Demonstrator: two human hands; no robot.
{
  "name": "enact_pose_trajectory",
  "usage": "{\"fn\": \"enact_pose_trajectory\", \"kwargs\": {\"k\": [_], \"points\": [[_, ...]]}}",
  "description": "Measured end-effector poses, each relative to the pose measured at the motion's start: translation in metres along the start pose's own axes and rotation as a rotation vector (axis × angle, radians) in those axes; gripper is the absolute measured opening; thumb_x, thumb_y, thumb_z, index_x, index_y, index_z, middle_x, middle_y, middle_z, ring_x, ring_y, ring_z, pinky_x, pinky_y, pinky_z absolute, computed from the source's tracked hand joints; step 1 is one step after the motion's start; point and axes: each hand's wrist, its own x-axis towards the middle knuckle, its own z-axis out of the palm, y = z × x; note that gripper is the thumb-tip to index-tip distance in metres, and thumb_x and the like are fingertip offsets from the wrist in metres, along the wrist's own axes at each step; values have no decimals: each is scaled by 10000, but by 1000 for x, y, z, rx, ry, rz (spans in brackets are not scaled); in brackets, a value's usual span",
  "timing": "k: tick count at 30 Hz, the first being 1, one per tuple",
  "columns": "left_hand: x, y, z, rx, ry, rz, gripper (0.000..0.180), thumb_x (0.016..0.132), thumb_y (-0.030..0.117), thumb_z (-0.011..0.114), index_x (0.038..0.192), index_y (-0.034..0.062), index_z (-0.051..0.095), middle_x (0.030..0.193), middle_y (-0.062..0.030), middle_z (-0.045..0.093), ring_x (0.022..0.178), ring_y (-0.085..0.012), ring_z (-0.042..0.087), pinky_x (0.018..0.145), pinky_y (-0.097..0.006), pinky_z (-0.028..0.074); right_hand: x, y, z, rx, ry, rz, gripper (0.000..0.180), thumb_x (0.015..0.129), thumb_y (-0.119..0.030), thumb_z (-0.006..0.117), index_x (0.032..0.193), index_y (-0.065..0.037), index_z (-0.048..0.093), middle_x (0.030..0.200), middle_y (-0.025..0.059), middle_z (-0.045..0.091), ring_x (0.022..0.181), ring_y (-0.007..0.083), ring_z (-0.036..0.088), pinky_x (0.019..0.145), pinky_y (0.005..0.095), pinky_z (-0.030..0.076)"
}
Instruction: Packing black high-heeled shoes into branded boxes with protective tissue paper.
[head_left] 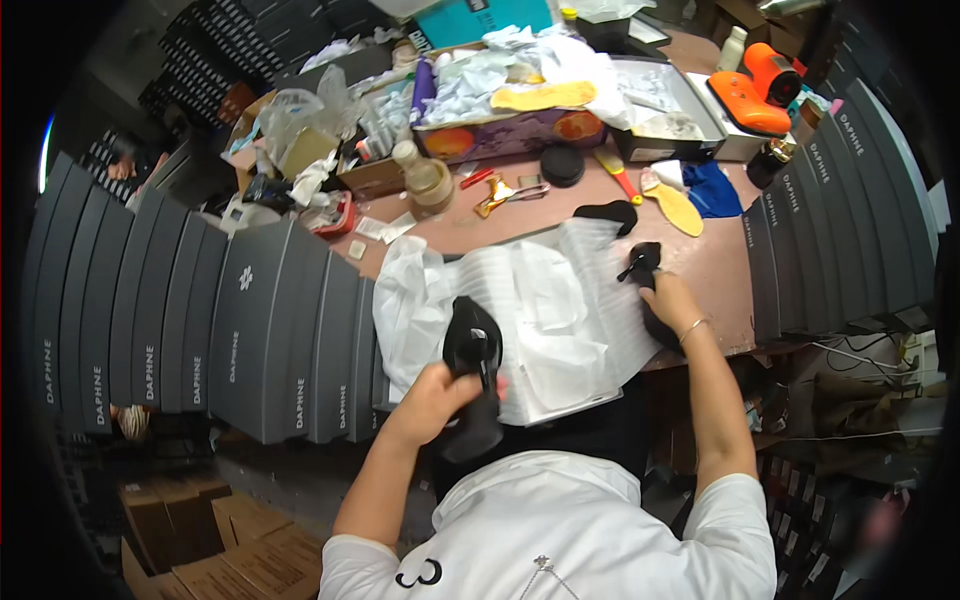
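Observation:
My left hand (432,400) is closed round a black shoe (472,338), lifted at the near left corner of an open box lined with white tissue paper (545,290). Part of that shoe is blurred. On the box's right side, my right hand (674,303) grips another black shoe (644,258), which has a strap or bow near its upper end. Crumpled white paper (412,300) spills over the box's left side. A black insole-shaped piece (608,214) lies just beyond the box.
Dark grey shoe boxes stand in rows at left (265,330) and right (850,210). Behind are a purple carton (490,138) heaped with paper, a glue jar (428,183), a yellow insole (673,208), a blue cloth (712,190) and an orange device (750,100).

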Motion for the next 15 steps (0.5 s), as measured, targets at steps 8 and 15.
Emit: {"fn": "enact_pose_trajectory", "kwargs": {"k": [8, 15], "points": [[16, 44, 51, 1755, -550, 530, 182, 803, 141, 621, 957, 45, 640, 828, -89, 629, 880, -255, 634, 883, -423, 450, -93, -167, -81, 866, -837, -697, 793, 769, -378, 758, 1357, 22, 409, 1168, 210, 601, 1071, 289, 587, 937, 332, 439], [126, 62, -3, 1653, 502, 821, 492, 755, 70, 650, 1241, 93, 582, 1296, -164, 500, 1332, -336, 350, 1080, -579, 252, -137, -109, -73, 1066, -560, -294, 873, 800, -295, 726, 1449, 49, 255, 1332, 235, 500, 1207, 271, 522, 1016, 323, 382]]}}
